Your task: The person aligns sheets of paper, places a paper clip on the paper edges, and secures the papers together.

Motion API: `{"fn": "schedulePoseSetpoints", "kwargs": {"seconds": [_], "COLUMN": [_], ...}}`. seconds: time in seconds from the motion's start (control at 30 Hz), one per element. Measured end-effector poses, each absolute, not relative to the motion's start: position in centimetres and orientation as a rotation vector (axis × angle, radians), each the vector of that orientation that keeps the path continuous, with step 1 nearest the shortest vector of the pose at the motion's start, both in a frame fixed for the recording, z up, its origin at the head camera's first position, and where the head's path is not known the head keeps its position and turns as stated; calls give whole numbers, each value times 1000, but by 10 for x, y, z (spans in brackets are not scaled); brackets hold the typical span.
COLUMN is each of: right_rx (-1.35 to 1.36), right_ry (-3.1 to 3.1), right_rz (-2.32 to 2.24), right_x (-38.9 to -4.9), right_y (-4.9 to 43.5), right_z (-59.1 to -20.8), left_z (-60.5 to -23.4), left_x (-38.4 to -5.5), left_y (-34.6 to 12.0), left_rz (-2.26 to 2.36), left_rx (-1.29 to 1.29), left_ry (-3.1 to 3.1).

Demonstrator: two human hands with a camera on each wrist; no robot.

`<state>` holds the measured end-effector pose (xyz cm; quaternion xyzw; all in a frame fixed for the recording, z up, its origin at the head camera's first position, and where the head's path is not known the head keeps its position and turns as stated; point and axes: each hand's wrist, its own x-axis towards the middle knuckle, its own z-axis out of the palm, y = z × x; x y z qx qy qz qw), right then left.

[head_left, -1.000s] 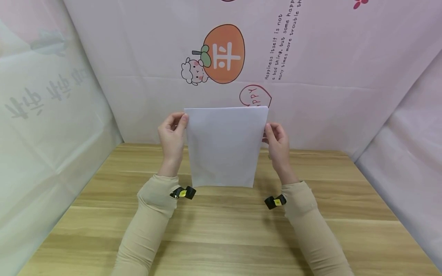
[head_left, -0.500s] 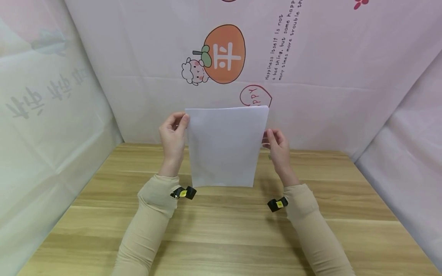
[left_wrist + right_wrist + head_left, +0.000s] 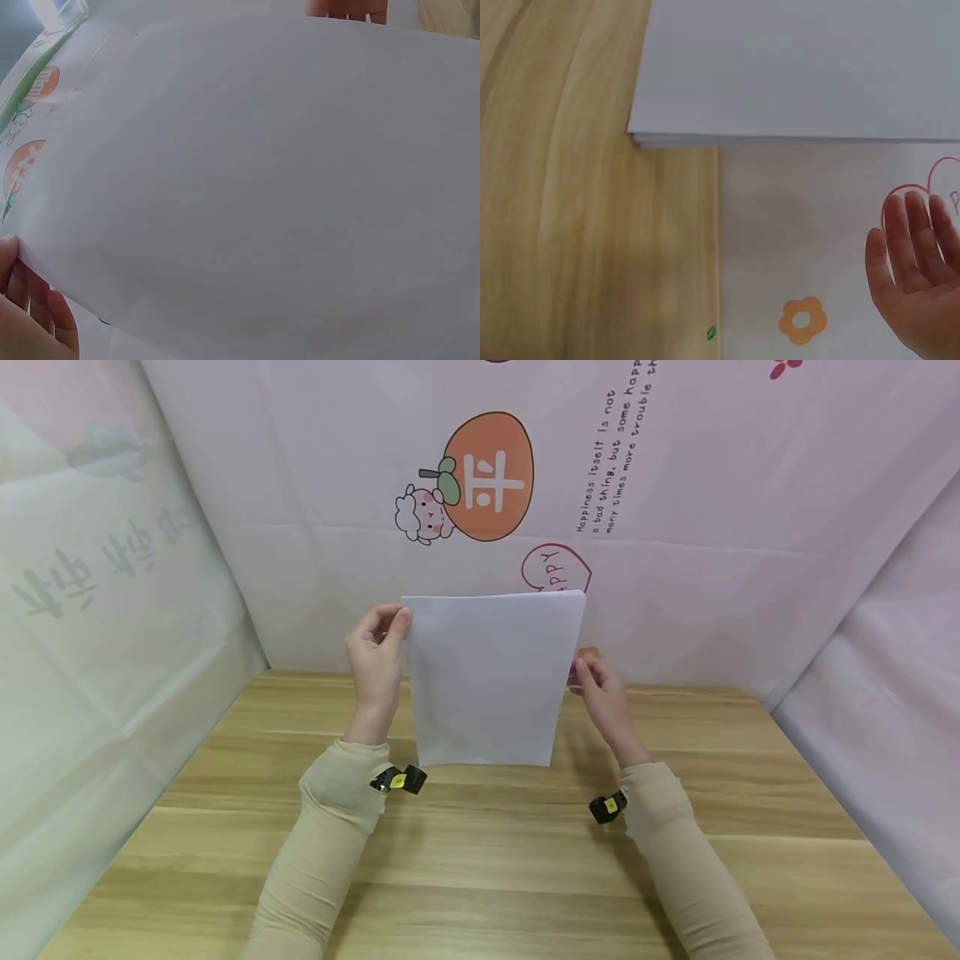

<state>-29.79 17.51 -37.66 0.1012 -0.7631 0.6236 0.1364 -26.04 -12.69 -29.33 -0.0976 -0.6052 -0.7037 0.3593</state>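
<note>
Nearest to us, two beige sleeves (image 3: 311,860) reach in over the near edge of one wooden table (image 3: 480,868). Two black wrist devices (image 3: 399,779), one per arm, sit at the cuffs, each with one yellow patch.

Beyond them we count two hands, well apart, one on either side of a single stack of white paper (image 3: 491,681). The left hand (image 3: 375,647) pinches the stack at its upper left corner, thumb on the face toward us. The right hand (image 3: 606,697) is just beside the right edge; the right wrist view shows its fingers extended and apart from the paper.

The stack is held upright over the middle of the table, toward the far edge, blank on the side we see. Several sheets show at one corner in the right wrist view, but we cannot count them, nor tell whether the lower edge meets the tabletop.

One small green mark (image 3: 711,332) lies at the table's far edge. Past that edge hangs one printed back cloth (image 3: 315,460), with two more cloths (image 3: 82,693) along the left and right edges. On the back one we see one orange flower print (image 3: 815,307), one heart outline, partly hidden by the paper, one lamb (image 3: 422,516) against one orange fruit (image 3: 487,477), and three lines of lettering (image 3: 613,460).
</note>
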Motion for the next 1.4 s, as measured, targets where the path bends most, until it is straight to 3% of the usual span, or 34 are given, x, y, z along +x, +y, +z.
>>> {"fn": "schedulePoseSetpoints", "kwargs": {"seconds": [0.47,1.4], "right_rx": [295,394], "right_ry": [-2620,-2950], "right_rz": [1247,973], "right_x": [-307,-330], "right_y": [191,212], "right_z": [-395,-415], "left_z": [-294,-293], "left_x": [-260,-256], "left_y": [-127,-125], "left_rz": [-1848,-1849], "left_rx": [-259,-271], "left_ry": [-1544,-1549]}}
